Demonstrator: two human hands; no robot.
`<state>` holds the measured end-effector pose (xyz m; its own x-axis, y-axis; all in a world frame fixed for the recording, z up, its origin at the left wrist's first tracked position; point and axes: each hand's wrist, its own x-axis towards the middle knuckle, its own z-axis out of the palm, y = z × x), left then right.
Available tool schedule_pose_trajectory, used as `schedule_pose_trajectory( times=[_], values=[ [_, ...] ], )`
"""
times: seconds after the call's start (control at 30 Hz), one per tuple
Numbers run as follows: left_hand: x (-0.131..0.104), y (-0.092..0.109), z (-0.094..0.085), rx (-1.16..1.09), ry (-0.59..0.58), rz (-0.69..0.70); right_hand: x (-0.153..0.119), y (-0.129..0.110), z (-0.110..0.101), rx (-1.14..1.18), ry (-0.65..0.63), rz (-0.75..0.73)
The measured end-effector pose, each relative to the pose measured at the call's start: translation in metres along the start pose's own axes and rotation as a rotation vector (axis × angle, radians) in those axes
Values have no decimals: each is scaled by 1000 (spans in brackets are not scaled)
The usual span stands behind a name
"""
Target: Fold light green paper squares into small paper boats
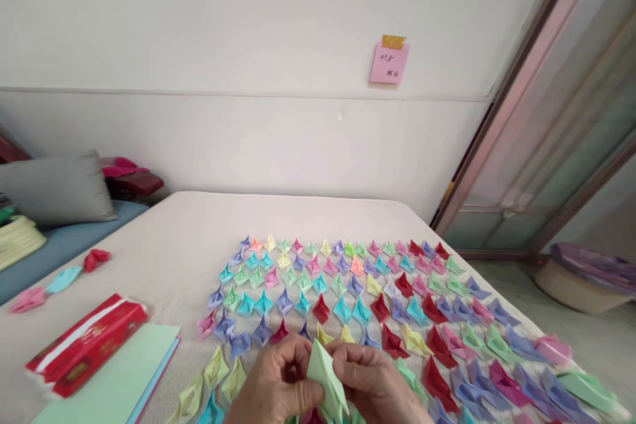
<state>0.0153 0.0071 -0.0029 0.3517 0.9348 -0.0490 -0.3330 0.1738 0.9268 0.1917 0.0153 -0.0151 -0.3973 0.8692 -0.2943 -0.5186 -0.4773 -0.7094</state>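
Note:
A folded piece of pale green paper, pointed at the top, is held upright at the bottom middle of the head view. My left hand pinches its left side between thumb and fingers. On the other side, my right hand grips the paper's right edge with thumb and forefinger. Beyond and around both hands lie rows of small folded paper boats in purple, blue, green, pink, red and yellow. Some boats nearest me are partly hidden behind my hands.
At left, a red packet lies on a stack of coloured paper sheets. Three crumpled-looking paper pieces sit near the table's left edge. A grey cushion rests beyond. A lined bin stands on the floor at right.

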Motion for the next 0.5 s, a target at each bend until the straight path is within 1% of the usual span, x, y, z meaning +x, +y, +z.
schedule_pose_trajectory(
  times=[0.1, 0.17, 0.23, 0.3, 0.43, 0.5],
  values=[
    [-1, -3, -1, -82, -61, -164, -5, -6, 1, -54, -17, 13],
    [-2, -5, -1, -163, -48, -223, -8, -10, 6, -61, -21, 23],
    [-3, -5, -1, -218, -18, -231, -10, -12, 11, -80, 0, 18],
    [-3, -6, -1, -217, 15, -233, -10, -13, 12, -138, 29, 4],
    [-2, -9, 0, -123, 54, -266, -7, -11, 6, -351, 32, -59],
    [-2, -11, 1, -106, 81, -257, -5, -9, 3, -391, 46, -87]
  ],
)
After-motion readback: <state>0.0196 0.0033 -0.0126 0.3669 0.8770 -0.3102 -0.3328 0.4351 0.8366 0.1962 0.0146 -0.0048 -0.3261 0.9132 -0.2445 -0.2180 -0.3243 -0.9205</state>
